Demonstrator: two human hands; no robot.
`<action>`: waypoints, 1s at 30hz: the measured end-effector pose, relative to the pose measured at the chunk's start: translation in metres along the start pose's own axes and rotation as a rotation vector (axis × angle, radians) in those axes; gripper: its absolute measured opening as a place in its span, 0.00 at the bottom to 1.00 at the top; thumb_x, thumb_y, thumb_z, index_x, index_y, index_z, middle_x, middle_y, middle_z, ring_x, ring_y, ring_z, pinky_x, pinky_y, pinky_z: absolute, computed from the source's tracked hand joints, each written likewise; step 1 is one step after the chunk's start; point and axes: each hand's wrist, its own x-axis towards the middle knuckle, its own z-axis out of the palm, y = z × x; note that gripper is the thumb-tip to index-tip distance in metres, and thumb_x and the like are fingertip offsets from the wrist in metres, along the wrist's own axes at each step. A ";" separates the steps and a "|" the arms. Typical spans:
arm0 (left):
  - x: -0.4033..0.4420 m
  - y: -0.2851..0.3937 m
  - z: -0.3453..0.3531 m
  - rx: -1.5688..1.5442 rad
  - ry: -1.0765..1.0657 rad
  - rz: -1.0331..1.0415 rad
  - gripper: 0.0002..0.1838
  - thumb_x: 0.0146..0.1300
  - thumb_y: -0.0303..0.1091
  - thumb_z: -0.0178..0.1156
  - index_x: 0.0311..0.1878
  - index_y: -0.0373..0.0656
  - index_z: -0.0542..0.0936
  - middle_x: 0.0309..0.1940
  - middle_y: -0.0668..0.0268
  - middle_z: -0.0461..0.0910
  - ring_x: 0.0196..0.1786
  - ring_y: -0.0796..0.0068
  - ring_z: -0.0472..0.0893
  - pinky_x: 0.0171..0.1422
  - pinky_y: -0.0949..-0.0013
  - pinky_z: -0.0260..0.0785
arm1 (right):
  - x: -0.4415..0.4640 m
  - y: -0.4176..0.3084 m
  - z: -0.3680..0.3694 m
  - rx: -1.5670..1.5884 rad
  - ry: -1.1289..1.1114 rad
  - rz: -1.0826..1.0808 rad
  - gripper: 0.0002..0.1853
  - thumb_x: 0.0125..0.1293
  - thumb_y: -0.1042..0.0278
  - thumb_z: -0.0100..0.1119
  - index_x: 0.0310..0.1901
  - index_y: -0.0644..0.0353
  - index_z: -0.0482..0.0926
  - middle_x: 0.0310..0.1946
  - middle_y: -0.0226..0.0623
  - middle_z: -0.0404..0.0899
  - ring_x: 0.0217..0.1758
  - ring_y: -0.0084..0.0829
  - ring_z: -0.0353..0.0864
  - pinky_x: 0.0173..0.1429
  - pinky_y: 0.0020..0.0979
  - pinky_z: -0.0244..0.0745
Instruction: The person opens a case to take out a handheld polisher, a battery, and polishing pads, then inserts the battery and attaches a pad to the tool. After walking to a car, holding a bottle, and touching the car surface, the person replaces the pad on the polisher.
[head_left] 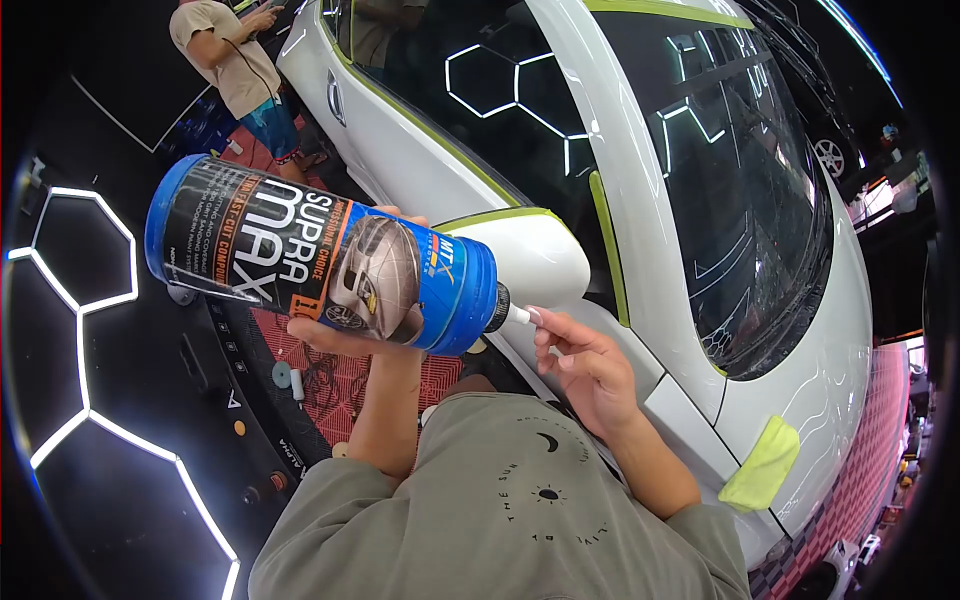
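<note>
A large blue bottle [330, 255] with a black label reading "SUPRA MAX" lies tilted sideways across the centre, its nozzle toward the right. My left hand [350, 338] is wrapped round it from behind and below, most of the fingers hidden. At the bottle's black neck, my right hand [585, 365] pinches the small white tip [518, 314] between thumb and fingers, the other fingers curled. Just behind the neck is the white side mirror [535, 255] of a white car, edged with green tape.
The white car [640, 150] fills the right side, with green tape [610, 250] by its windows. A yellow-green cloth [762, 465] lies on its bonnet. Another person [235, 60] stands at the upper left. Red mats [330, 400] cover floor below.
</note>
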 end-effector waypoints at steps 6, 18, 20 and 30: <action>-0.001 0.002 -0.014 -0.079 0.014 -0.073 0.62 0.50 0.86 0.48 0.73 0.40 0.58 0.57 0.45 0.72 0.59 0.48 0.76 0.64 0.45 0.72 | 0.007 0.008 0.003 0.389 -0.098 0.131 0.32 0.54 0.74 0.49 0.66 0.69 0.72 0.47 0.30 0.72 0.51 0.23 0.68 0.53 0.27 0.65; 0.007 0.009 -0.016 -0.280 -0.092 -0.094 0.59 0.53 0.80 0.55 0.75 0.41 0.56 0.61 0.46 0.69 0.65 0.48 0.71 0.72 0.46 0.60 | 0.011 0.021 0.010 0.590 -0.105 0.171 0.33 0.50 0.72 0.53 0.63 0.67 0.74 0.46 0.31 0.74 0.49 0.25 0.71 0.52 0.30 0.65; 0.004 0.007 -0.008 -0.428 0.022 -0.050 0.59 0.53 0.78 0.57 0.75 0.41 0.55 0.60 0.46 0.69 0.63 0.49 0.71 0.72 0.46 0.60 | 0.008 0.018 0.013 0.605 -0.113 0.213 0.33 0.50 0.72 0.54 0.63 0.67 0.74 0.45 0.31 0.74 0.49 0.26 0.70 0.52 0.30 0.65; 0.001 0.066 -0.043 -0.241 0.038 -0.163 0.51 0.59 0.66 0.62 0.72 0.35 0.58 0.65 0.47 0.69 0.67 0.52 0.71 0.74 0.46 0.61 | 0.036 -0.090 -0.127 -0.954 0.340 -0.437 0.28 0.51 0.75 0.48 0.57 0.60 0.81 0.47 0.36 0.71 0.52 0.28 0.67 0.53 0.24 0.60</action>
